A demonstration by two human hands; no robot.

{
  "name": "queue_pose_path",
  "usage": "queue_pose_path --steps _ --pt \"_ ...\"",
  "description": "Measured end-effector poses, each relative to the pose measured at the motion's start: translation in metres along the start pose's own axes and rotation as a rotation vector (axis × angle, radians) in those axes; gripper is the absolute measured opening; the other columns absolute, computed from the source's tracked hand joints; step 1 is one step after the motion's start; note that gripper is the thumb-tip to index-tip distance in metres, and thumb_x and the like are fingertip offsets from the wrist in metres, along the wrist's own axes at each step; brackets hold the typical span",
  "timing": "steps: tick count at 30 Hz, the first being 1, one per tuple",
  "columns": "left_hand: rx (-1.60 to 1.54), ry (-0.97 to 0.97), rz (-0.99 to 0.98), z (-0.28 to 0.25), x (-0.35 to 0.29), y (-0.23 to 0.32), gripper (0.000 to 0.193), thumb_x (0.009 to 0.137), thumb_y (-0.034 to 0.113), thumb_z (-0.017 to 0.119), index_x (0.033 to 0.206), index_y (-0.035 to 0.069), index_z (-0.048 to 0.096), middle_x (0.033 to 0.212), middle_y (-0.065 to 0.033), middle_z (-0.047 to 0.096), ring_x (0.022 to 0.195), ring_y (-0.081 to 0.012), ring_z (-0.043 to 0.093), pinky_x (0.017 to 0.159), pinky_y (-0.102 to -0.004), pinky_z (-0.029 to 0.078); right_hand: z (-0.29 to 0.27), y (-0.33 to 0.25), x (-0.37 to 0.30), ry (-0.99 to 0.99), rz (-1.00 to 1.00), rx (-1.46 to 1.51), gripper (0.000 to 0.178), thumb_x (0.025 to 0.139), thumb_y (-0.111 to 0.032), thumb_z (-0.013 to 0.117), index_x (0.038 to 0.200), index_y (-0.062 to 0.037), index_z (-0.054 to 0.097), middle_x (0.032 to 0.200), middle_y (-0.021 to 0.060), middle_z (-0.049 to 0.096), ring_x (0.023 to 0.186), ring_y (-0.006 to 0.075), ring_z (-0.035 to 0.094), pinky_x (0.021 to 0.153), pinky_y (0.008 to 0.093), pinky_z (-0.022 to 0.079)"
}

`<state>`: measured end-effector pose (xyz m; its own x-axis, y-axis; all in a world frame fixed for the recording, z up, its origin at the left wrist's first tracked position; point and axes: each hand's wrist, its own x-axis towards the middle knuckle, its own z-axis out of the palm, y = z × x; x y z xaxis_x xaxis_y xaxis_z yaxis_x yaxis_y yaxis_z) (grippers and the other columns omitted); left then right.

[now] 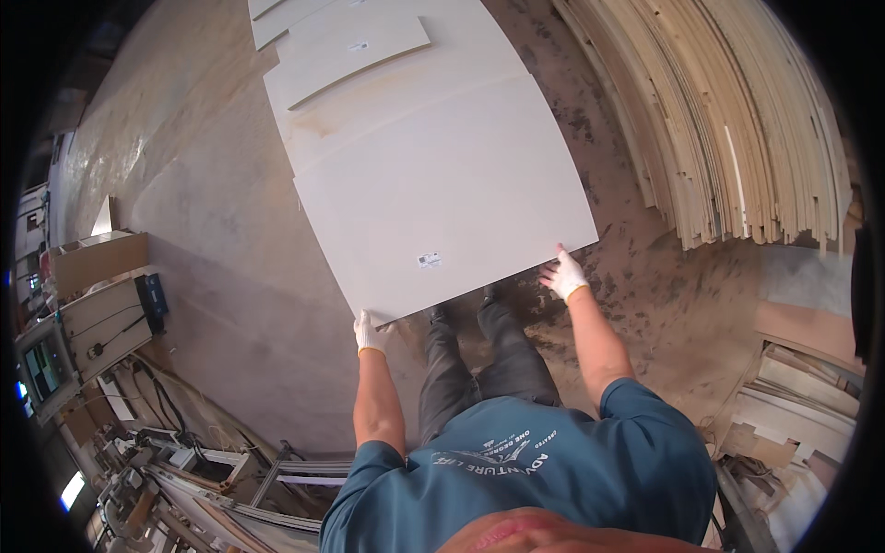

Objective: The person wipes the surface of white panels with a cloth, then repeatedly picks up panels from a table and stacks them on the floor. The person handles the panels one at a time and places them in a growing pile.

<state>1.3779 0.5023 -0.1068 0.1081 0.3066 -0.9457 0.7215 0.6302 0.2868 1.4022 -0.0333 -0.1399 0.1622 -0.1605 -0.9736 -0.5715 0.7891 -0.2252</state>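
Note:
A large white panel (452, 184) with a small printed label (430, 261) stretches out in front of me. At its near left corner my left hand (370, 333), in a white glove with a yellow cuff, is closed on the edge. My right hand (564, 275), gloved the same way, grips the near edge close to the right corner. The fingers under the panel are hidden on both hands. Beyond it lie more white panels, among them a smaller labelled one (355, 51) on top. My legs stand just below the near edge.
Tall stacked wooden boards (728, 120) fill the right side. Scrap wood (784, 405) is piled at lower right. On the left stand a cabinet (111, 323) and a monitor (43, 369), with machine rails (230, 502) at lower left. The concrete floor (212, 230) has dark stains at right.

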Motion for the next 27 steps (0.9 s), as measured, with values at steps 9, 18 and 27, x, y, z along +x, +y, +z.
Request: queue_pose_path --steps 9,18,27 --pt "-0.187 0.022 -0.102 0.015 0.033 0.016 0.051 0.111 0.032 0.051 0.153 0.007 0.039 0.156 -0.0196 0.041 0.140 -0.0495 0.043 0.116 -0.0687 0.037 0.031 -0.019 0.004 0.091 -0.029 -0.182 0.064 0.100 -0.050 0.067 0.151 -0.0189 0.045 0.151 0.0143 0.047 0.126 0.0462 0.055 0.091 0.0580 0.058" --pt "0.190 -0.160 0.148 0.005 0.073 -0.016 0.039 0.104 0.028 0.060 0.131 0.004 0.044 0.120 -0.0190 0.056 0.097 -0.0392 0.061 0.079 -0.0563 0.052 0.020 -0.024 0.020 0.145 -0.127 -0.253 0.045 0.102 -0.042 0.066 0.138 -0.0174 0.056 0.133 0.0123 0.062 0.115 0.0409 0.062 0.080 0.0524 0.058" --pt "1.073 -0.462 0.348 -0.129 0.094 0.085 0.039 0.096 0.033 0.066 0.123 0.005 0.065 0.089 -0.0100 0.071 0.063 -0.0249 0.066 0.057 -0.0389 0.053 0.142 0.127 -0.067 0.698 -0.650 -1.243 0.056 0.090 -0.030 0.067 0.135 0.0011 0.060 0.139 0.0295 0.061 0.133 0.0404 0.058 0.112 0.0439 0.046"
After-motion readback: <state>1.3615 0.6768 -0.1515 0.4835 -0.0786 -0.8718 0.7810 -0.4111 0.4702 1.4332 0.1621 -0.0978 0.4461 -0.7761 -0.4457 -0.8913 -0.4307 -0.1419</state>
